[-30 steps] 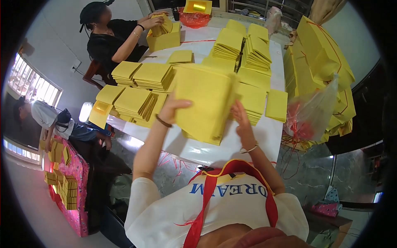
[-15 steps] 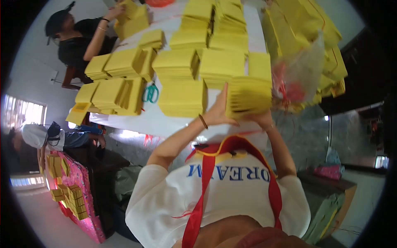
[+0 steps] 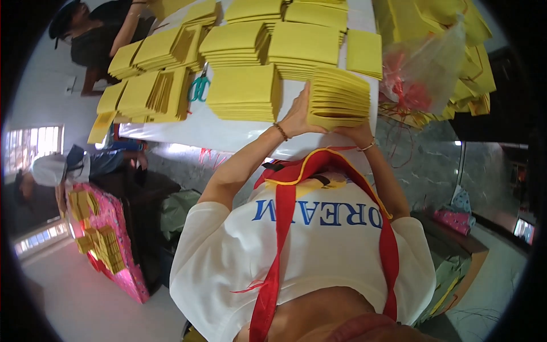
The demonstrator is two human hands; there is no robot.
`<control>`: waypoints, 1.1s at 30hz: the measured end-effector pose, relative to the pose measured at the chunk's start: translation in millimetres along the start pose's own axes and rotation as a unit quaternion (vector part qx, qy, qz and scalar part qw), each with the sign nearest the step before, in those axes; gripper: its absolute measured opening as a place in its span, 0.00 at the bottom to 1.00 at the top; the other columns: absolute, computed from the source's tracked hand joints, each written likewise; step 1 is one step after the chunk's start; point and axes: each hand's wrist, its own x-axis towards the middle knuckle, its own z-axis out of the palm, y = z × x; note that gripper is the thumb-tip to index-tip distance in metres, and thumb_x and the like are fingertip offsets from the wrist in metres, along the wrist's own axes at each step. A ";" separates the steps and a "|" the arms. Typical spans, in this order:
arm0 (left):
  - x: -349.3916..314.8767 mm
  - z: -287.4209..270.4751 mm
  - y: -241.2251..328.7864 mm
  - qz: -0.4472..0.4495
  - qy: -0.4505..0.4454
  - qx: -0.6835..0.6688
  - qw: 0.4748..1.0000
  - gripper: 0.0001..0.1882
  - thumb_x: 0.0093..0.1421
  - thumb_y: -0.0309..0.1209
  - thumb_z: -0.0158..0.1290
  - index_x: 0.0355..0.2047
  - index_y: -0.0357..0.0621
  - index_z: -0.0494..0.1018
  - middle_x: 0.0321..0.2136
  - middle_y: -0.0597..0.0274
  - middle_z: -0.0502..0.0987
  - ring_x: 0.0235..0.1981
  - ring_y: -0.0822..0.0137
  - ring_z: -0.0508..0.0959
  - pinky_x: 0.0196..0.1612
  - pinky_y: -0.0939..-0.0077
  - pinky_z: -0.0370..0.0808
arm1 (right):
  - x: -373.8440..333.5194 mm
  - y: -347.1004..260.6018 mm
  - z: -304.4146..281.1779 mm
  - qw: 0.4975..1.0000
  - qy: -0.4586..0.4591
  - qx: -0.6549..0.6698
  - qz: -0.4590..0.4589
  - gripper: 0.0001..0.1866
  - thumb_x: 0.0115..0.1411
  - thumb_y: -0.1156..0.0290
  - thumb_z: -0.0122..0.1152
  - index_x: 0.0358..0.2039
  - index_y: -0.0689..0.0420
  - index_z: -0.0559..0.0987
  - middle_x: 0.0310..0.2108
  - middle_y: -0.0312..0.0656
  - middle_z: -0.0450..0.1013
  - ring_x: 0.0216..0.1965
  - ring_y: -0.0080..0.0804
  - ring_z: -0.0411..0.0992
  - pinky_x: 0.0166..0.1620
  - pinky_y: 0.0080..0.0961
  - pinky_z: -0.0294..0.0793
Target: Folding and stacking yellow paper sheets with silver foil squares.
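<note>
Both my hands grip a stack of folded yellow paper [image 3: 339,94] at the near edge of the white table [image 3: 239,134]. My left hand [image 3: 297,118] is closed along the stack's left side, its thumb low at the near corner. Under the near right part of the stack, my right hand [image 3: 358,134] is closed, with its fingers partly hidden by the paper. The layered edges of the stack face toward me, slightly fanned. Left of my left hand sits a neat yellow paper pile [image 3: 242,91]. Just beyond the held stack lies another pile [image 3: 302,48].
Teal-handled scissors [image 3: 199,89] lie between piles. At the right, a clear plastic bag [image 3: 424,74] with red contents hangs before large yellow bundles [image 3: 478,68]. A co-worker in black [image 3: 102,34] is at the far left; another person [image 3: 57,168] stands by a pink-covered table [image 3: 122,268].
The view has shifted, so the table appears higher. The held stack, blurred before, now shows its layered edges clearly. Both hands keep their hold on it.
</note>
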 end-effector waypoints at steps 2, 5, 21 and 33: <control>-1.9 1.4 4.2 -0.015 0.028 0.007 0.999 0.70 0.30 0.44 0.70 0.60 0.31 0.30 0.57 0.38 0.51 0.57 0.44 0.55 0.59 0.60 0.55 | 1.9 -11.9 0.3 0.999 0.015 0.017 0.033 0.36 0.37 0.75 0.72 0.48 0.61 0.64 0.42 0.42 0.70 0.42 0.29 0.70 0.45 0.25 0.71; 3.6 0.9 21.2 -0.020 0.050 -0.004 0.999 0.69 0.32 0.43 0.69 0.60 0.34 0.30 0.58 0.39 0.50 0.58 0.46 0.56 0.58 0.62 0.56 | 9.9 -26.7 1.1 0.998 0.056 0.015 0.026 0.31 0.39 0.77 0.70 0.46 0.62 0.68 0.43 0.42 0.70 0.42 0.28 0.70 0.44 0.25 0.71; -3.6 -29.0 76.1 -0.043 0.025 -0.448 0.893 0.66 0.40 0.45 0.66 0.62 0.42 0.26 0.55 0.47 0.58 0.57 0.58 0.60 0.58 0.69 0.53 | 3.9 -21.0 -5.1 0.838 0.093 0.538 0.013 0.31 0.55 0.56 0.56 0.55 0.58 0.61 0.52 0.42 0.64 0.52 0.39 0.65 0.53 0.37 0.67; 13.5 -3.0 91.6 -0.146 0.135 -0.451 0.870 0.41 0.43 0.27 0.64 0.51 0.40 0.48 0.46 0.54 0.63 0.50 0.65 0.64 0.54 0.70 0.62 | -18.9 -20.2 -12.7 0.860 0.107 0.498 -0.026 0.37 0.53 0.53 0.59 0.58 0.54 0.57 0.56 0.40 0.58 0.57 0.34 0.56 0.58 0.34 0.57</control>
